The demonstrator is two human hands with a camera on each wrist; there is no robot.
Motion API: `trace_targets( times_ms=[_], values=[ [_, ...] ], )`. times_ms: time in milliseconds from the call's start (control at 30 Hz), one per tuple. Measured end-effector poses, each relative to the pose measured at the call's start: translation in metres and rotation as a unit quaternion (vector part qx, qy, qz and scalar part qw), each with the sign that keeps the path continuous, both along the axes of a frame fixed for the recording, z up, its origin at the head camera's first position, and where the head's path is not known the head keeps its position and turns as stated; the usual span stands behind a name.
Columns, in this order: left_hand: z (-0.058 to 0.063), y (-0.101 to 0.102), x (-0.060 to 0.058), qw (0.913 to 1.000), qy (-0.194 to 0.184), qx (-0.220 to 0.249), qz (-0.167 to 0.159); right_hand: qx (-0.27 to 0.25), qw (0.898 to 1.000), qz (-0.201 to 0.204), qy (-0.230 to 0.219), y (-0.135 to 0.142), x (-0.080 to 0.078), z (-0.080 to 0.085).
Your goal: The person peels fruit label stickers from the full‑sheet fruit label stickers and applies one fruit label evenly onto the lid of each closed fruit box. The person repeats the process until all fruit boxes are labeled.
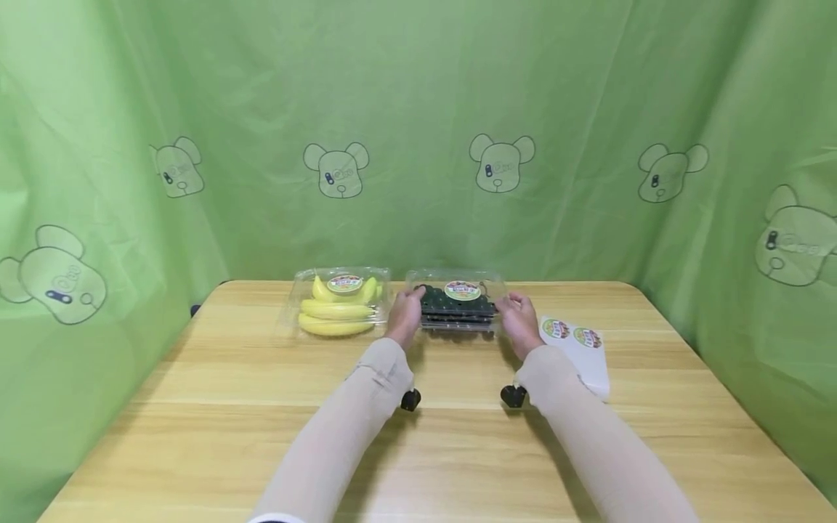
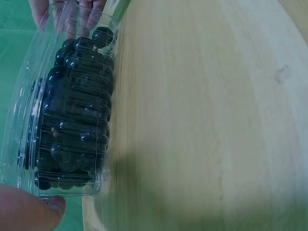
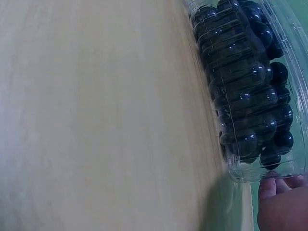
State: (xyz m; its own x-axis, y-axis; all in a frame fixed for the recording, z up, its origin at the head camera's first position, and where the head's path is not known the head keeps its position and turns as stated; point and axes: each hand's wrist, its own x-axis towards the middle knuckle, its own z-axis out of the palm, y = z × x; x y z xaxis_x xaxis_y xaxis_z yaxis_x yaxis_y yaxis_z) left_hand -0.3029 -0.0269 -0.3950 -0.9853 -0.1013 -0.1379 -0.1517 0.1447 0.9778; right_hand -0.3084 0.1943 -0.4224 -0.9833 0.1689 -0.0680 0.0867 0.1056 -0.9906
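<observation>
A clear plastic box of dark grapes sits near the table's back edge, with a round colourful sticker on its lid. My left hand grips its left end, the thumb lying along the near corner. At the opposite end my right hand holds the box too. Both wrist views show the shiny round grapes through the ribbed plastic wall. In the right wrist view the fingers touch the end of the box, partly hidden by the hand itself.
Left of the grapes stands another clear box of bananas, its lid bearing a similar sticker. A white sheet with round stickers lies beside my right forearm. Green curtains surround the wooden table at the back and sides.
</observation>
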Motion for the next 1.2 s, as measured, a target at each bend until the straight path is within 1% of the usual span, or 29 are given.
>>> trace_targets(
  times_ms=[233, 433, 633, 733, 967, 1067, 1200],
  values=[
    [-0.002, 0.001, -0.003, 0.9999, 0.003, -0.013, 0.002, 0.001, 1.0, 0.001, 0.006, 0.001, -0.003, -0.003],
    [0.001, 0.001, 0.0, 0.9999, -0.009, -0.011, -0.001, 0.001, 1.0, 0.005, -0.004, 0.001, -0.001, -0.004],
    [0.0, 0.003, 0.0, 0.9998, 0.005, -0.019, 0.006, -0.004, 1.0, 0.008, 0.002, 0.002, -0.001, -0.002],
    [0.001, 0.002, 0.0, 0.9997, 0.009, -0.019, 0.009, 0.004, 1.0, 0.011, -0.006, 0.002, -0.001, 0.001],
    [0.0, -0.001, 0.0, 0.9998, 0.01, -0.017, 0.009, 0.039, 0.999, 0.011, -0.019, 0.002, 0.002, 0.006],
    [0.002, -0.001, 0.002, 0.9998, 0.007, -0.017, 0.006, 0.079, 0.997, 0.005, -0.018, 0.002, 0.002, 0.009],
    [0.009, -0.001, 0.006, 0.9995, 0.003, -0.03, 0.002, 0.139, 0.99, 0.0, -0.013, 0.003, 0.004, 0.017]
  ],
)
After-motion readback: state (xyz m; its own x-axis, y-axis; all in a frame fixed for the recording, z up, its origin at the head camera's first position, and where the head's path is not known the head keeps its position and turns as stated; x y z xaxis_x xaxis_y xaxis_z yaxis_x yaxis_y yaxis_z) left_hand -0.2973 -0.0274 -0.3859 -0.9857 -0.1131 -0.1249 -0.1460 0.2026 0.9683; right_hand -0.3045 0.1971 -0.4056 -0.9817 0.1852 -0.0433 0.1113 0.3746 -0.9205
